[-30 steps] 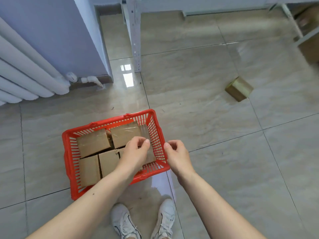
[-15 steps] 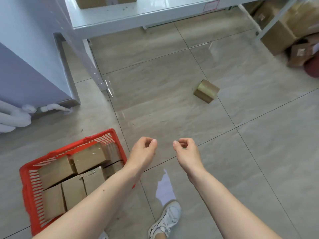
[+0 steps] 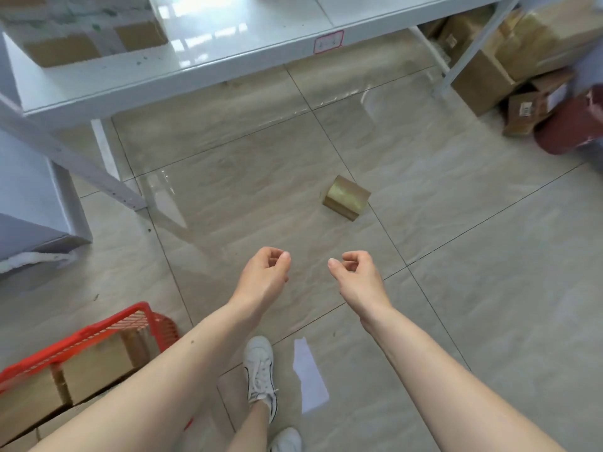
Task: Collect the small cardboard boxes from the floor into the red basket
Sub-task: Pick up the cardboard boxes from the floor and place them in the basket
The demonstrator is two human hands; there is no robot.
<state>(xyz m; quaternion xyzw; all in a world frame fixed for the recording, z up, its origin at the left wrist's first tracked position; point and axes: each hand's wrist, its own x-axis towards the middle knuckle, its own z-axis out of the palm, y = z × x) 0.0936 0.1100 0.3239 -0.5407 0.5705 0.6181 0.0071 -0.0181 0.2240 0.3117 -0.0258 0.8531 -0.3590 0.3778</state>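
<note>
Left hand [image 3: 264, 275] and right hand [image 3: 357, 275], loosely curled and empty, extend toward the tape-wrapped small cardboard box [image 3: 346, 202] lying apart from the red basket [image 3: 98, 331], apparently to collect it.

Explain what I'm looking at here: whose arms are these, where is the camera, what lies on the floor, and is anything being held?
No machine here: a person wears a camera on the head, looking down at their own bare arms. The left hand and right hand hang loosely curled and hold nothing. On the grey tiled floor ahead lies one small tape-wrapped cardboard box. At lower left stands the red plastic basket, already holding several cardboard boxes. A white metal shelf stands beyond, and a white sneaker shows below.
</note>
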